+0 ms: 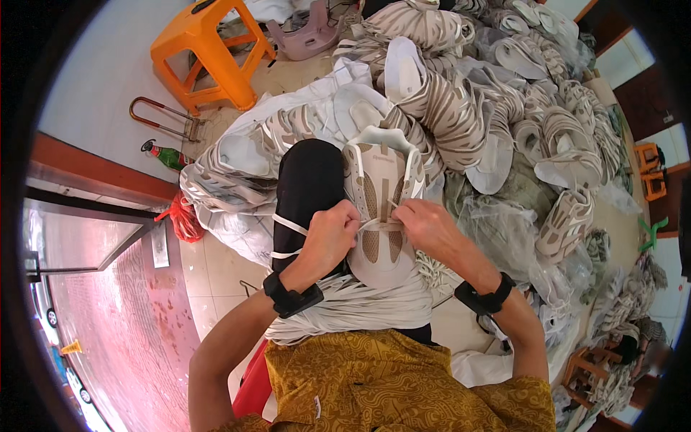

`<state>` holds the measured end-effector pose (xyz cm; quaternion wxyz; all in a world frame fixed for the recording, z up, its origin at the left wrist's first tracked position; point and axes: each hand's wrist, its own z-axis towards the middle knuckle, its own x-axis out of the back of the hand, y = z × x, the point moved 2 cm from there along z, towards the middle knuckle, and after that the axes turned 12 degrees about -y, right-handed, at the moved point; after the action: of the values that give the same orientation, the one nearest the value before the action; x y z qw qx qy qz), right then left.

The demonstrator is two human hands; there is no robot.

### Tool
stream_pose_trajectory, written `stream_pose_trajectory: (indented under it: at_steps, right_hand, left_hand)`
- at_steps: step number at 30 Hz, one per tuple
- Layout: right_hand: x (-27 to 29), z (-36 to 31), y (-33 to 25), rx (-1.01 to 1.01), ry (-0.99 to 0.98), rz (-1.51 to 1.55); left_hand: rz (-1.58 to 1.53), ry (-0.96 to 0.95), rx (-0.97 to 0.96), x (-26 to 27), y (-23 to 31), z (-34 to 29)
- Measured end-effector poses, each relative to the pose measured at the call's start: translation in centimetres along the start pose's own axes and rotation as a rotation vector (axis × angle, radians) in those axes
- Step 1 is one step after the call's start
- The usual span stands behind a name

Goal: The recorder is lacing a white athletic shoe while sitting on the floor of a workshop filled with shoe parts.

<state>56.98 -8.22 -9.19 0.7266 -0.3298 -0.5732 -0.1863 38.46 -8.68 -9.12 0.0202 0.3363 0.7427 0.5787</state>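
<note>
A beige and tan shoe upper (384, 263) lies over my lap, its toe toward me and its collar pointing away. At its left edge my left hand (330, 239) is closed, fingertips pinched on a white shoelace (289, 225) whose loose part loops over my dark trouser leg (311, 176). My right hand (430, 227) is closed at the upper's right eyelet edge, pinching the lace there. A strand crosses the upper between the two hands. Across my lap, below the toe, rests a thick bundle of white laces (353, 311).
Stacks of nested shoe uppers (453, 119) and clear plastic bags (504, 237) crowd the far and right floor. An orange stool (209, 54) stands at the far left. A green bottle (169, 156) and a red bag (186, 219) sit by the doorway at left.
</note>
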Motion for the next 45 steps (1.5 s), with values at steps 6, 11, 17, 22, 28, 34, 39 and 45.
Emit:
stream_pose_trajectory:
  at_steps: [6, 11, 17, 22, 28, 34, 39, 45]
  right_hand:
    - [0.7, 3.3, -1.2, -0.269, -0.081, 0.661]
    - [0.2, 3.5, -1.0, -0.384, -0.123, 0.796]
    - [0.0, 3.4, -0.4, -0.556, -0.182, 1.168]
    - [-0.1, 3.5, -0.3, -0.556, -0.168, 1.223]
    - [-0.4, 3.8, 0.0, -0.551, -0.171, 1.527]
    - [-1.1, 3.4, 0.2, -0.538, -0.110, 1.554]
    - [-1.1, 3.3, -0.6, -0.547, -0.041, 1.340]
    - [-1.5, 3.9, -0.4, -0.465, -0.142, 1.170]
  left_hand:
    - [0.054, 0.030, -0.070, -0.3, -0.3, 0.3]
    - [0.240, 0.175, -0.231, -0.8, -0.8, 0.3]
    - [0.426, 0.233, -0.250, -0.9, -0.1, -0.1]
    - [0.557, 0.173, -0.230, -1.2, 0.1, 0.0]
    - [0.889, 0.126, -0.364, -1.9, 0.6, -0.2]
    - [0.451, 0.056, -0.295, 0.4, 0.4, 0.2]
    - [1.052, -0.345, -0.305, 2.1, 3.3, 2.1]
    - [1.183, -0.323, -0.440, 2.3, 2.5, 1.6]
